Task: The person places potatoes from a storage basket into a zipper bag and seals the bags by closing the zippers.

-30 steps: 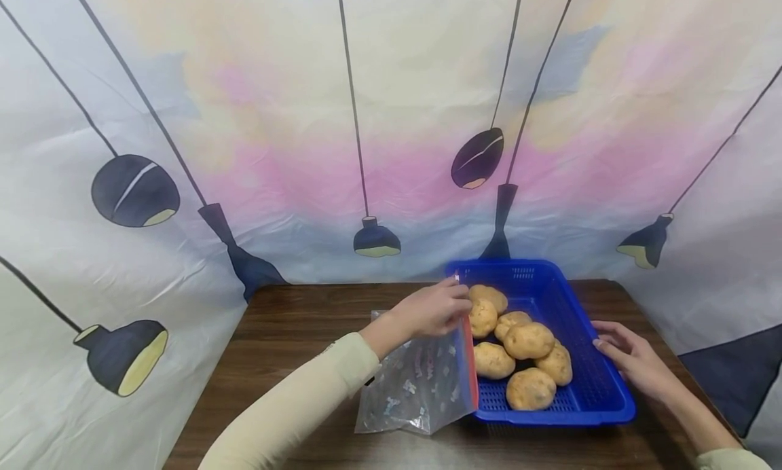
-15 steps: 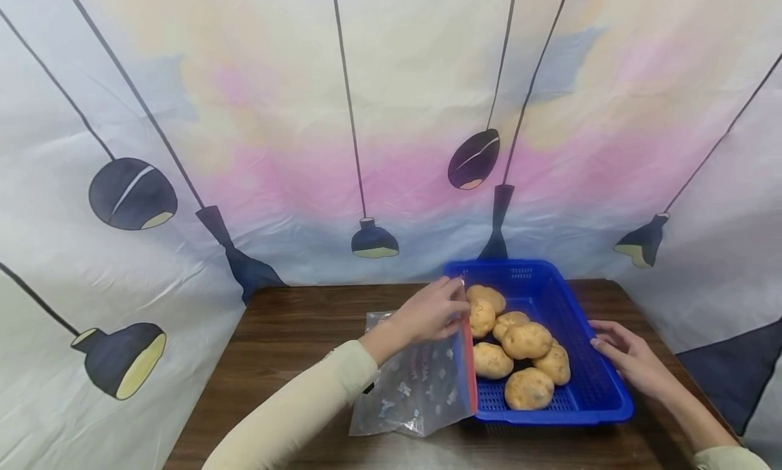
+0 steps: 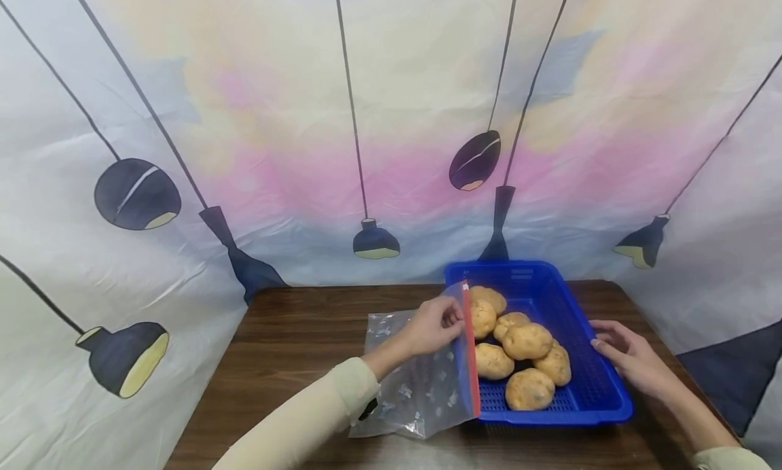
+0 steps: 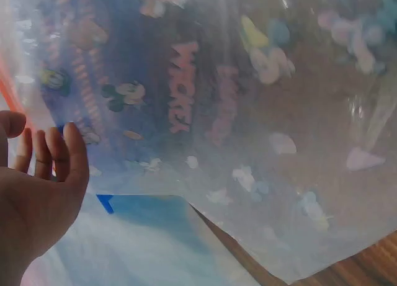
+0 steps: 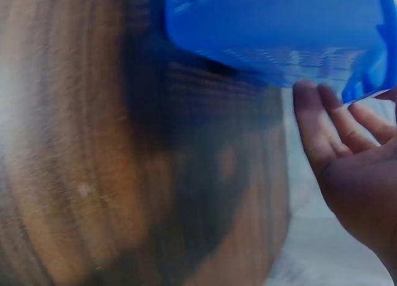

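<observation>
My left hand (image 3: pixel 435 326) is at the red and blue zip strip of a clear printed zip bag (image 3: pixel 427 395). Its thumb and index finger meet at the strip in the left wrist view, the other fingers loosely curled over the printed film (image 4: pixel 248 112). The bag's mouth edge leans over the left rim of a blue plastic basket (image 3: pixel 580 402); a white slider (image 3: pixel 466 286) sits at the strip's far end. Several potatoes (image 3: pixel 528 341) lie in the basket. My right hand (image 3: pixel 632 358) holds the basket's right rim, fingers (image 5: pixel 313 115) under the edge and thumb on top.
Everything stands on a brown wood-grain table (image 3: pixel 293 348). Right behind it hangs a cloth (image 3: pixel 293 151) printed with dark lamps. The basket's far end comes close to the cloth. A small black object (image 3: pixel 368 409) shows beside the left sleeve.
My left hand has let go of the slider end and moved down along the zip strip toward its middle. The right hand, basket and potatoes have stayed put.
</observation>
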`<state>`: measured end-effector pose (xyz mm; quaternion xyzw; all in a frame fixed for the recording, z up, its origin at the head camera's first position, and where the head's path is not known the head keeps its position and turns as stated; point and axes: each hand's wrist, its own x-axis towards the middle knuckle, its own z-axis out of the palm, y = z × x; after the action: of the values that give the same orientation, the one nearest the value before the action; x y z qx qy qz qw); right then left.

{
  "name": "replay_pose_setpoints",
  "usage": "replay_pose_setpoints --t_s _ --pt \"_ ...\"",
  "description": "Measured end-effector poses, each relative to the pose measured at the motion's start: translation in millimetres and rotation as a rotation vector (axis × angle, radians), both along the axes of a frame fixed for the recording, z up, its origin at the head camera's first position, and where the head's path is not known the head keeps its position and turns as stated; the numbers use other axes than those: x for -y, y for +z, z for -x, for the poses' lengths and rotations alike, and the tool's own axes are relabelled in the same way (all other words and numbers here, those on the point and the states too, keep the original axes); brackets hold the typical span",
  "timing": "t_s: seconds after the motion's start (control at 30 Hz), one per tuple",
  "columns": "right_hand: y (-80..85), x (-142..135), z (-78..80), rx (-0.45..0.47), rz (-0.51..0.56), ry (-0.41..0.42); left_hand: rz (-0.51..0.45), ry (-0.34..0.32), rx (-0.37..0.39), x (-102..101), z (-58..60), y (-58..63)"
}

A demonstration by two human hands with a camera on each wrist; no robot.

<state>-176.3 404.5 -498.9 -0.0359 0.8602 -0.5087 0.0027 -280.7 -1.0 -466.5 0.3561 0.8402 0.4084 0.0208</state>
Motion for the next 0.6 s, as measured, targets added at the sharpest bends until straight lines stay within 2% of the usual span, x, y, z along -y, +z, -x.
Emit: replay_pose_setpoints --t_s 0.17,0.23,0.33,0.43,0.5,0.6 --pt "15.7 5.6 1.5 -0.16 -0.302 -0.061 -0.012 0.079 0.078 -0.5 -6.2 3.3" --pt "23.4 11.5 2.4 -0.24 -0.37 -0.092 -0.011 0.101 0.123 -0.6 -8.8 6.4" --pt "36.7 28.4 3.8 -0.337 -0.339 -0.089 -0.022 0.112 0.215 1.0 -12.6 10.5" --pt "48.7 50.9 5.8 -0.389 -0.268 -0.031 -0.046 0.116 0.306 3.3 -15.9 13.6" --pt "53.6 67.1 7.8 -0.403 -0.217 0.021 -0.062 0.115 0.353 4.5 -18.0 15.3" --pt "56.2 91.1 11.0 -0.373 -0.14 0.096 -0.08 0.111 0.393 5.2 -20.2 16.9"
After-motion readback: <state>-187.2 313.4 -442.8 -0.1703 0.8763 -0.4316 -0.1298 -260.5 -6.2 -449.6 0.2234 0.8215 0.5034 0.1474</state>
